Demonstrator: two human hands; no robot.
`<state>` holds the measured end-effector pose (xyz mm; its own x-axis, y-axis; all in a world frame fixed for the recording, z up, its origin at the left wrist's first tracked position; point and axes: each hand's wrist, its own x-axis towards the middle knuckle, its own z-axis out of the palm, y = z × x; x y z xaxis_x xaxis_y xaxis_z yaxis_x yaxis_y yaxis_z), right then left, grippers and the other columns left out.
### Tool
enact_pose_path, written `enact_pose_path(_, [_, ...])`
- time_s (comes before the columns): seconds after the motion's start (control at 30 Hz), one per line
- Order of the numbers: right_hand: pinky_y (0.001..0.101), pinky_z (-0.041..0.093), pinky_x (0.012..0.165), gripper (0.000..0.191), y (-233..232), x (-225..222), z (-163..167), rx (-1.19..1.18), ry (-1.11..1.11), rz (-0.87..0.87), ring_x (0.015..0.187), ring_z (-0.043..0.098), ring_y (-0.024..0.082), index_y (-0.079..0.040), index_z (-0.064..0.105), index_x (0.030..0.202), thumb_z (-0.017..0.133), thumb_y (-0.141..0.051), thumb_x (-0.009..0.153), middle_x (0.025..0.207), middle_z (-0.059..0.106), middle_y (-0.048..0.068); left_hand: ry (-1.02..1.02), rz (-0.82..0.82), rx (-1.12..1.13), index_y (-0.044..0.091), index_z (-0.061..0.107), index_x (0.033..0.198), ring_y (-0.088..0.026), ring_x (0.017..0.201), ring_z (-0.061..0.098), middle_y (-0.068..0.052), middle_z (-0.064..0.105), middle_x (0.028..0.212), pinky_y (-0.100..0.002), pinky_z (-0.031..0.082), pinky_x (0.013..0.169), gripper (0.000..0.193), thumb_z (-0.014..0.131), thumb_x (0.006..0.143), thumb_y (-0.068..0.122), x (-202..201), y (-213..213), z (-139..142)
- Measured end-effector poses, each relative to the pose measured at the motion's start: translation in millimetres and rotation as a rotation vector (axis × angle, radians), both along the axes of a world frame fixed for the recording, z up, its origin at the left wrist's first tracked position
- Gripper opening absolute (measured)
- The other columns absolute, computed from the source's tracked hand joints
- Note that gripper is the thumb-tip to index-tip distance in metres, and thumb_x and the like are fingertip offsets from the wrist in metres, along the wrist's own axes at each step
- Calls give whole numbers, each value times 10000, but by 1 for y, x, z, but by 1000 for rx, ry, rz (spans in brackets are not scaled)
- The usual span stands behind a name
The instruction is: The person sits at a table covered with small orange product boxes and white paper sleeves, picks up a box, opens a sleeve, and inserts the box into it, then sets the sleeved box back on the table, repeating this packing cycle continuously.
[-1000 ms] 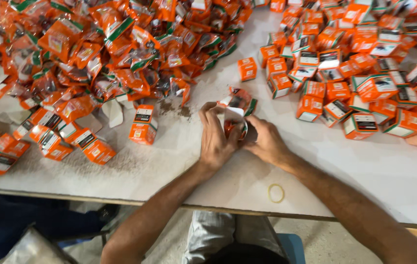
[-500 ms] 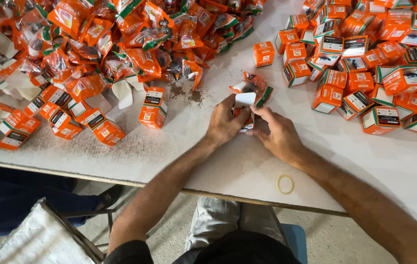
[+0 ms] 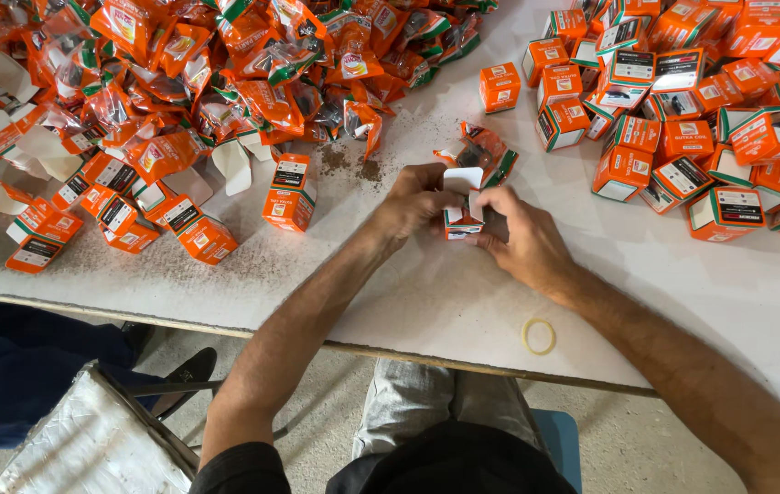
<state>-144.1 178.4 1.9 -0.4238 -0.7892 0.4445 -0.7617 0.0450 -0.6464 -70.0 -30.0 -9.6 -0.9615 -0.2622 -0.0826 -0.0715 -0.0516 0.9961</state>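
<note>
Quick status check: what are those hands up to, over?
Both hands, left and right, grip small orange carton, white flap open. Nothing blocking. Rubber band lies nearby on white table.

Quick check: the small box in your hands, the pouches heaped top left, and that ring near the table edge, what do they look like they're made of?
Small box: thin printed cardboard, apparently; white inner flap folds crisply. Pouches: glossy plastic film, crinkled, catching light. Ring: probably a rubber band, thin, pale yellow, lying flat.

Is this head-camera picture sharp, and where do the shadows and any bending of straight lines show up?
Head view: even, soft light, no harsh glare; both hands, left hand and right hand, look sharp around the small orange-and-white cardboard box; faint shadows under them on the white table; the table's near edge bows, a wide-lens effect.
</note>
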Motion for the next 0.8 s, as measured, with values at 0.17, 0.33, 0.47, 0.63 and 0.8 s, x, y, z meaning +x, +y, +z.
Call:
enact_pose_path(0.17, [425,573,800,469,0,0,7,-43,22,51,954,744,340,-17,606,1236,834,-182,861,1044,738,198,274,87,-369,-8,632,1243,-184,774,725,-88,766,960,-324,608,691,350,605,894,-15,14,24,3])
enact_pose_path(0.33, [413,584,781,449,1,-5,4,21,-23,49,922,770,315,-36,600,1159,864,-177,824,969,753,164,540,21,-776,-20,639,1270,-322,1135,723,-179,682,1286,-375,615,936,373,628,898,-53,44,30,18])
enact_pose_path(0.47, [451,569,863,666,1,-11,-7,-107,-54,28,1103,690,423,11,411,1190,911,-169,789,1072,664,249,695,-59,-1034,-19,627,1244,-432,1302,592,-214,595,1396,-484,533,1061,441,806,851,72,57,27,29])
enact_pose_path(0.63, [442,582,866,637,0,-12,-13,5,-70,-4,1142,710,415,-34,403,1187,883,-189,797,1094,707,233,409,0,-737,37,617,1185,-341,1301,653,-144,645,1398,-415,574,1056,327,722,876,23,57,36,28])
enact_pose_path(0.8, [439,580,849,648,0,-11,-12,20,-63,-11,1126,708,408,-33,411,1181,896,-246,807,1090,712,231,399,-52,-718,80,653,1159,-348,1352,612,-152,608,1463,-422,558,1099,279,694,894,1,57,31,22])
